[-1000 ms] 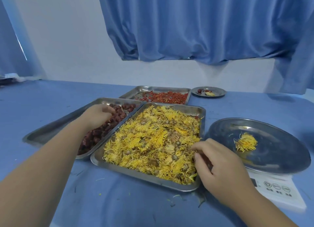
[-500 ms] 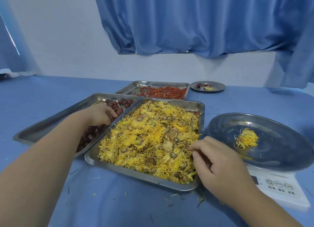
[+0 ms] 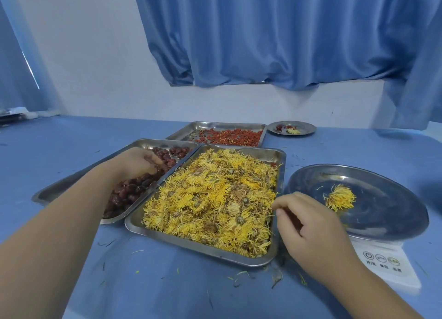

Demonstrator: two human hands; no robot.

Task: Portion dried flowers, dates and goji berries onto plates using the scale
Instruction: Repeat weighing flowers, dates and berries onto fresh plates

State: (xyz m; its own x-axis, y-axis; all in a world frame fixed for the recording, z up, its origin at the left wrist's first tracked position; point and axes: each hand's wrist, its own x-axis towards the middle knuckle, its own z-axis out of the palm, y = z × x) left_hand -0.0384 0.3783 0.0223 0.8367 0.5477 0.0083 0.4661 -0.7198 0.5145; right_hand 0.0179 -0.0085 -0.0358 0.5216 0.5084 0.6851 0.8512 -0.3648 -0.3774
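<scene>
Hands — left [image 3: 136, 162] grips dates [image 3: 177, 151], right [image 3: 311, 225] beside flowers [image 3: 210, 199].

Left hand [image 3: 136, 162] grips dates [image 3: 129, 192]; right hand [image 3: 308, 225], fingers [image 3: 279, 212] curled, hovers over the flower tray's [image 3: 191, 243] near right corner, beside the plate [image 3: 406, 225] on the scale [image 3: 387, 268].

- Flowers [image 3: 210, 201]: dried yellow heads, heaped in the near tray [image 3: 191, 243].
- Dates [image 3: 129, 192]: dark red, piled in the left tray [image 3: 62, 187].
- Goji berries [image 3: 229, 136]: a thin red layer in the far tray [image 3: 189, 130].
- Plate [image 3: 394, 223]: round steel, sat on the white scale [image 3: 387, 266], holding one flower head [image 3: 339, 196].
</scene>
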